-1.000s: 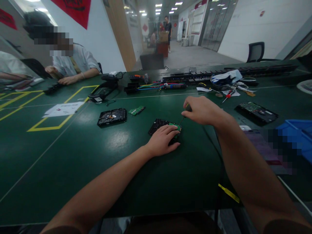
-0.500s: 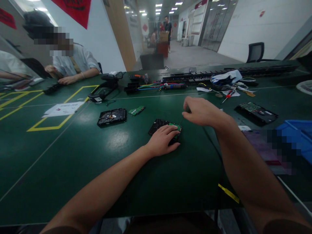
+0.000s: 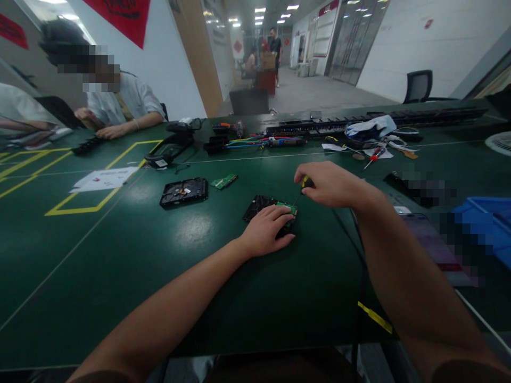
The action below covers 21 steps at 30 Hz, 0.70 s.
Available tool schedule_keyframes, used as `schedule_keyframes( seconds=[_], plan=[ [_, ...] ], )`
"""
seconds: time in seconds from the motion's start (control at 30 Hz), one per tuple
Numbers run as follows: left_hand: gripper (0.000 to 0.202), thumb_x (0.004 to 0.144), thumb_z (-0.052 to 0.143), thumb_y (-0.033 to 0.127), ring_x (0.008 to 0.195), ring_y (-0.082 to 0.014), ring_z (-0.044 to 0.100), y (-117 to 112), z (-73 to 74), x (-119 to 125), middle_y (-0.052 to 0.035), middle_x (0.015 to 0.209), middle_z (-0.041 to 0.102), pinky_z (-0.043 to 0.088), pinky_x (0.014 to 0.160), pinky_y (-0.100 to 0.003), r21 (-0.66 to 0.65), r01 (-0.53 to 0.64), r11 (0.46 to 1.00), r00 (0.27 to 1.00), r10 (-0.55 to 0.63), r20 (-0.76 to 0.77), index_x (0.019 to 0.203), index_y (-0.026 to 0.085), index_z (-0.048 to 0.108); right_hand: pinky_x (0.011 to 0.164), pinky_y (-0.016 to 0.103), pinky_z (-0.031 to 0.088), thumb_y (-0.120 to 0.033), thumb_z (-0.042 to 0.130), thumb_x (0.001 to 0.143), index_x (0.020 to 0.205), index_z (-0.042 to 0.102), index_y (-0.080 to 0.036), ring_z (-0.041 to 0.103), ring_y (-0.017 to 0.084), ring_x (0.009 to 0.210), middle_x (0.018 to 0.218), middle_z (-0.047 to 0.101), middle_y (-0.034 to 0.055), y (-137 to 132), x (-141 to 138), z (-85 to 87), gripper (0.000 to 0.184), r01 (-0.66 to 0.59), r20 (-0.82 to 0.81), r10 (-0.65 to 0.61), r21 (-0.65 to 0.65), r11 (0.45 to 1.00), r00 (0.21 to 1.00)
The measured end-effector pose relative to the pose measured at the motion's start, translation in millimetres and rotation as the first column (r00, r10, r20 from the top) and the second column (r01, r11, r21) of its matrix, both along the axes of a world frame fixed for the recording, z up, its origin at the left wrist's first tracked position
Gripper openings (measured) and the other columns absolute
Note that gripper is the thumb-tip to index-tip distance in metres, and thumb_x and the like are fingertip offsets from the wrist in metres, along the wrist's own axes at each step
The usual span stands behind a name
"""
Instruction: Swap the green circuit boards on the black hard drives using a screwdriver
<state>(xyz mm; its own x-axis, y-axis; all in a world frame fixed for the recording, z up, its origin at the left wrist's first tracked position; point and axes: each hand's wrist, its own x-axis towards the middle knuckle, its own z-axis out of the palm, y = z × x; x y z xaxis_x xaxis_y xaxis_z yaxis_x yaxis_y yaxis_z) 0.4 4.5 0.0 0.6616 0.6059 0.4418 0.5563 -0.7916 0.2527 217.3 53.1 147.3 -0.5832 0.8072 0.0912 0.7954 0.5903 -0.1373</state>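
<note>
A black hard drive [image 3: 258,205] with a green circuit board [image 3: 288,207] on top lies on the green table [image 3: 120,250] in front of me. My left hand [image 3: 266,230] rests flat on the drive, fingers spread over its near end. My right hand [image 3: 329,185] is closed around a small screwdriver [image 3: 302,189] with a yellow and black handle. Its thin shaft points down to the circuit board's right edge.
A second opened hard drive [image 3: 184,191] and a loose green board [image 3: 224,181] lie to the left. Cables and tools [image 3: 263,141] crowd the back. A red screwdriver [image 3: 373,156] and blue bin [image 3: 485,223] sit right. A person's hands [image 3: 104,131] work at far left.
My right hand has turned on the screwdriver and slid slightly left, so the handle shows again. My left hand has stayed on the drive.
</note>
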Motion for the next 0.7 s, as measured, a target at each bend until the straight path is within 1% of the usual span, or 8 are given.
schedule_keyframes(
  seconds=[0.13,0.2,0.33,0.43,0.5,0.57,0.63,0.7],
  plan=[
    [0.048,0.094,0.064,0.045,0.136,-0.0313,0.055,-0.2,0.9,0.4,-0.0128,0.144,0.059,0.044,0.117,-0.054,-0.009,0.005,1.000,1.000,-0.005,-0.002,0.136,0.021,0.057,0.081,0.038,0.049,-0.030,0.064,0.089,0.114,0.068,-0.018,0.069,0.028,0.093,0.101,0.076,0.0109,-1.8,-5.2,0.2,0.028,0.125,0.024,-0.126,0.043,0.991,0.992],
    [0.049,0.093,0.065,0.045,0.136,-0.0313,0.055,0.0,0.9,0.4,-0.0128,0.144,0.059,0.044,0.117,-0.054,-0.012,0.004,1.000,1.000,-0.004,-0.004,0.136,0.021,0.057,0.079,0.038,0.049,-0.034,0.064,0.090,0.113,0.068,-0.018,0.069,0.029,0.093,0.101,0.076,0.0116,-2.6,-7.3,0.2,0.029,0.167,0.027,-0.169,0.055,0.984,0.985],
    [0.049,0.094,0.065,0.045,0.135,-0.0310,0.055,0.2,0.6,-0.1,-0.0126,0.144,0.059,0.043,0.117,-0.053,-0.001,0.005,1.000,1.000,-0.005,-0.002,0.135,0.021,0.057,0.080,0.038,0.049,-0.039,0.063,0.092,0.115,0.066,-0.019,0.068,0.030,0.095,0.104,0.075,0.0127,-4.1,-9.6,-0.9,0.031,0.194,0.039,-0.196,0.059,0.979,0.980],
    [0.049,0.094,0.064,0.045,0.135,-0.0308,0.055,0.1,1.6,-0.3,-0.0132,0.143,0.059,0.043,0.117,-0.052,0.006,0.003,1.000,1.000,-0.003,-0.004,0.135,0.019,0.058,0.079,0.039,0.048,-0.041,0.057,0.097,0.118,0.064,-0.018,0.068,0.030,0.094,0.104,0.074,0.0142,-4.9,-9.8,-1.1,0.032,0.232,0.039,-0.235,0.062,0.971,0.971],
    [0.049,0.095,0.063,0.045,0.134,-0.0306,0.055,0.0,2.5,-0.3,-0.0132,0.143,0.060,0.044,0.117,-0.051,0.008,0.006,1.000,1.000,-0.006,-0.006,0.135,0.019,0.057,0.078,0.039,0.048,-0.042,0.054,0.099,0.116,0.064,-0.018,0.068,0.030,0.092,0.101,0.074,0.0140,-4.8,-9.4,-0.4,0.031,0.262,0.046,-0.265,0.056,0.963,0.963],
    [0.049,0.095,0.063,0.046,0.134,-0.0305,0.055,0.0,3.1,-0.4,-0.0130,0.143,0.060,0.044,0.116,-0.051,0.008,0.007,1.000,1.000,-0.007,-0.005,0.135,0.019,0.057,0.078,0.038,0.048,-0.040,0.056,0.098,0.111,0.065,-0.018,0.068,0.029,0.092,0.099,0.074,0.0130,-4.0,-8.6,0.5,0.026,0.240,0.060,-0.242,0.044,0.970,0.968],
    [0.049,0.095,0.063,0.046,0.134,-0.0306,0.055,0.0,3.2,-0.5,-0.0130,0.143,0.060,0.044,0.117,-0.051,0.009,0.006,1.000,1.000,-0.006,-0.005,0.136,0.019,0.057,0.080,0.037,0.047,-0.036,0.061,0.096,0.108,0.065,-0.019,0.068,0.029,0.094,0.100,0.075,0.0119,-2.9,-7.5,1.1,0.021,0.176,0.055,-0.178,0.046,0.983,0.982],
    [0.049,0.095,0.063,0.046,0.134,-0.0306,0.055,-0.1,2.8,-0.6,-0.0130,0.144,0.059,0.044,0.117,-0.051,0.008,0.007,1.000,1.000,-0.007,-0.004,0.136,0.019,0.057,0.082,0.037,0.047,-0.031,0.064,0.093,0.109,0.065,-0.019,0.068,0.028,0.096,0.102,0.075,0.0109,-1.7,-6.3,0.8,0.021,0.114,0.026,-0.115,0.051,0.992,0.993]
  ],
)
